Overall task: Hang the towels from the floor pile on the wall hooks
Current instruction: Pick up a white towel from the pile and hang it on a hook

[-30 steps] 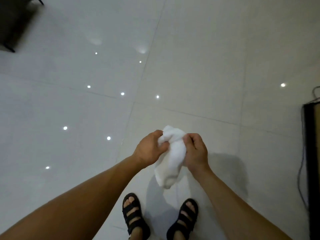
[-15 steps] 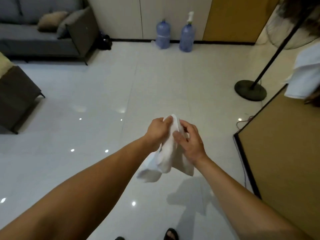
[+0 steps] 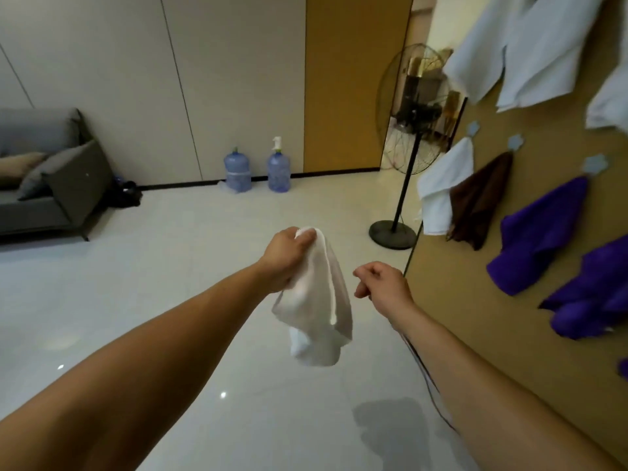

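One white towel up in the left hand, right hand idle
Thin cable runs along the floor at the foot of the tan wall panel, by the right forearm; on the panel, nearest first: purple towels, a brown towel, a hung white cloth, each under a pale hook, with light towels hung higher up; pedestal fan stands at the panel's far edge; two water bottles against the back wall, grey sofa far left. Left hand's fingers are curled round the white towel's bunched top, the rest hanging free below the fist, clear of the floor; right hand just beside it, not touching, fingers loosely curled on nothing, between white towel and panel
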Tool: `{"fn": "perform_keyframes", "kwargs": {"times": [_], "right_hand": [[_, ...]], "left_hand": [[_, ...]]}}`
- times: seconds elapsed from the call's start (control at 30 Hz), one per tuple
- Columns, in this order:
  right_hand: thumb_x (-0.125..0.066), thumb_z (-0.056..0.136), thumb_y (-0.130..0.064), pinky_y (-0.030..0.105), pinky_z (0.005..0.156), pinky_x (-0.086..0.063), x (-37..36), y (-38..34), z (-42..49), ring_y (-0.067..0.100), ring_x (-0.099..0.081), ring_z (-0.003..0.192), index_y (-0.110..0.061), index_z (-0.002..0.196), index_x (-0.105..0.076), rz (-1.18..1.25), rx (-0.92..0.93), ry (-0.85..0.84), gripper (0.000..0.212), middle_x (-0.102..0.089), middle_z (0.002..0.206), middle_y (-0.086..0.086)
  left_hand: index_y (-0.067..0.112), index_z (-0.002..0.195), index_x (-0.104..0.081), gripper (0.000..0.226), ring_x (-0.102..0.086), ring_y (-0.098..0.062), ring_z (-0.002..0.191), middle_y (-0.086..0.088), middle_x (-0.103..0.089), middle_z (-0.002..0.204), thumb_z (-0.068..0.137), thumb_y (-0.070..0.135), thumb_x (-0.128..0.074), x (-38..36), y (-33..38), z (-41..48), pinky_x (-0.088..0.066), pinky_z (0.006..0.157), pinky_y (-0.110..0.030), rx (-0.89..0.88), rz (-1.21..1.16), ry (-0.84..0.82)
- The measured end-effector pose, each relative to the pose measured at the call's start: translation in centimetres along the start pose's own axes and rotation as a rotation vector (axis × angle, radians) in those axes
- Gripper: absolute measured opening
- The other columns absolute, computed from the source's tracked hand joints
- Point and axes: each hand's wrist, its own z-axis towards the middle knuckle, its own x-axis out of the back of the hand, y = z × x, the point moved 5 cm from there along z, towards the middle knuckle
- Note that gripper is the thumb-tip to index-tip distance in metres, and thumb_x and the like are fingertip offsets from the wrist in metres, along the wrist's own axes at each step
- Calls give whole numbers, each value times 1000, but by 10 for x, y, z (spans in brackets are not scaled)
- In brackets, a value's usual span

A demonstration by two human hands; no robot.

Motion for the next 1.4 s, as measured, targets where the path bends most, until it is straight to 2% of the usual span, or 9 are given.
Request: {"fn": "perform_keyframes", "kwargs": {"times": [0.13, 0.23, 0.33, 0.53, 0.73, 0.87, 1.0, 1.17, 1.4], "right_hand": [[-71, 84, -40, 22, 67, -47, 22, -24, -20, 2, -64, 81, -29, 93, -66, 73, 111, -5, 15, -69, 90, -13], [-76, 66, -55, 33, 79, -54, 6, -27, -42, 10, -62, 99, -28, 118, -52, 14, 37, -135, 63, -63, 111, -9], [-70, 80, -39, 42, 85, -54, 24, -19, -52, 21, -61, 101, -24, 117, -52, -199, -6, 56, 44, -63, 111, -1], [-69, 71, -58, 31, 85, -54, 58, -22, -106, 14, -61, 112, -45, 122, -53, 328, 111, 89, 55, -60, 125, -6], [-57, 87, -4, 21, 65, -45, 104, -12, -136, 16, -58, 83, -29, 87, -62, 113, 59, 563, 25, -62, 82, -12], [-62, 91, -18, 29, 75, -49, 158, -10, -146, 20, -63, 86, -9, 92, -69, 188, -46, 614, 11, -71, 99, 19], [-71, 85, -37, 10, 50, -42, 192, -24, -145, 3, -60, 61, -18, 72, -69, 59, 10, 543, 23, -67, 68, -4], [-84, 72, -32, 10, 57, -45, 249, -12, -165, -1, -60, 65, -21, 82, -66, -69, 56, 472, 24, -66, 74, -11], [-75, 81, -10, 15, 64, -50, 321, 104, -225, 8, -67, 79, -12, 93, -71, -162, -335, 205, 13, -73, 105, 10]], "left_hand": [[17, 85, -61, 26, -52, -8, 70, 3, -60, 79, 96, 38, -50, -10, 25, -9, -38, 54, -19, -72, 28, -21], [11, 94, -64, 27, -62, -18, 74, -5, -65, 81, 93, 37, -58, -43, 50, -26, -47, 48, -17, -21, -164, -209], [9, 98, -63, 27, -68, -20, 66, -11, -68, 83, 85, 32, -70, -63, 67, -40, -51, 46, -22, 42, -161, -372], [0, 95, -56, 5, -64, -25, 73, -17, -62, 88, 91, 4, -58, -97, 74, -42, -54, 48, -29, 216, -491, -312], [0, 99, -58, 9, -64, -27, 86, -17, -60, 96, 92, 1, -52, -147, 77, -61, -57, 66, -36, 262, -400, -516], [21, 102, -66, 24, -61, -25, 95, -11, -61, 110, 79, 21, -66, -170, 98, -81, -55, 79, -37, -94, 78, -792], [26, 121, -59, 56, -60, -22, 110, -1, -63, 119, 69, 32, -77, -205, 123, -114, -51, 95, -39, -407, 370, -1066], [15, 97, -65, 18, -65, -14, 88, 1, -66, 95, 91, 32, -61, -239, 154, -126, -53, 69, -21, -457, 146, -906], [8, 109, -60, 36, -58, -18, 90, -3, -60, 95, 96, 40, -48, -282, 202, -140, -48, 76, -29, -421, -92, -631]]}}
